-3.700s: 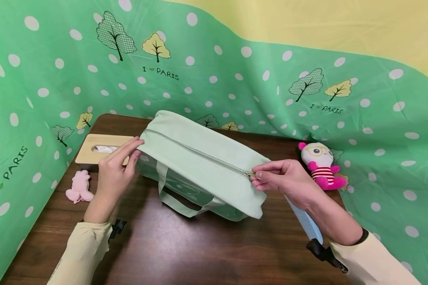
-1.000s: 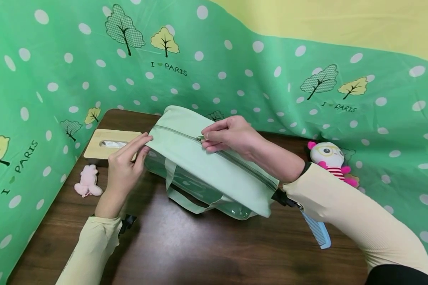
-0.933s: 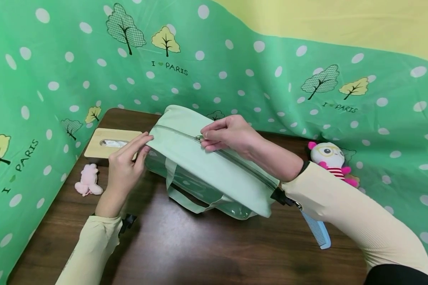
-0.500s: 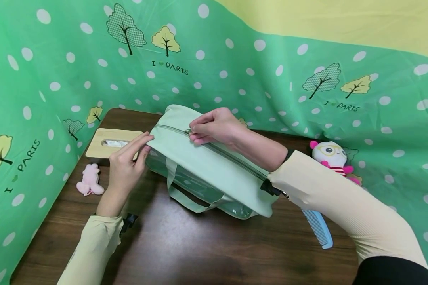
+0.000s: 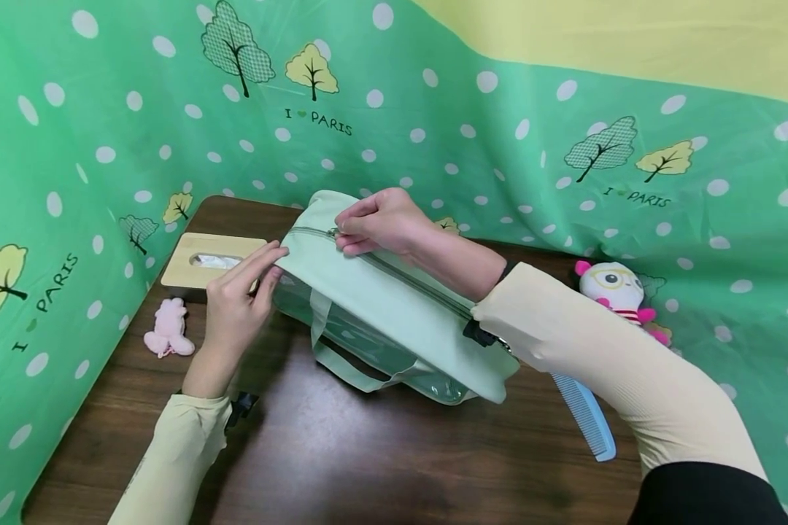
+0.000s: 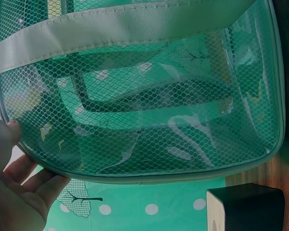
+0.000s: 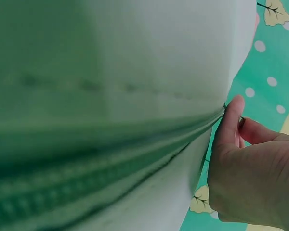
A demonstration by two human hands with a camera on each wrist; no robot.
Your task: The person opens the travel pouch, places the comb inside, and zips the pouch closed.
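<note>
A pale green bag (image 5: 394, 310) stands on a dark wooden table (image 5: 354, 467), in front of the wearer and within reach of both hands. We see its long axis slant from far left to near right, with the zip (image 5: 420, 285) running the same way along its top. The right hand (image 5: 387, 219) pinches the zip pull (image 5: 333, 232) between thumb and fingers near the bag's left end, its forearm crossing the right half. The left hand (image 5: 239, 295) is nearer to the zip's left end, gripping the near corner there, fingers at the top edge and thumb below. We note that left end points far left, a tissue box (image 5: 179, 268) just beside it; the handle (image 5: 348, 373) faces the wearer. Whether the zip's teeth are parted, we cannot tell.
</note>
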